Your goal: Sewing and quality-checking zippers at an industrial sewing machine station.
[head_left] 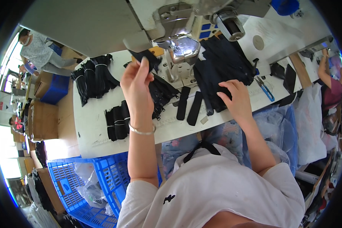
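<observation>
My left hand (138, 85) is raised left of the sewing machine's needle area (174, 70). Its thumb and fingers pinch a black fabric piece (150, 60), which they partly cover. Below that hand lies a loose heap of black zippers (161, 93) on the white table. My right hand (236, 99) hovers at the near right side of a broad pile of black zipper strips (220, 64). Its fingers are curved and apart, with nothing visible between them. Two short black strips (194, 108) lie side by side between my hands.
Tied black zipper bundles (95, 74) lie at the left, more (117, 119) near the front edge. Blue-handled thread snips (266, 90) and dark flat pieces (289, 78) sit at the right. A blue crate (98, 167) stands below left. Other people work at both sides.
</observation>
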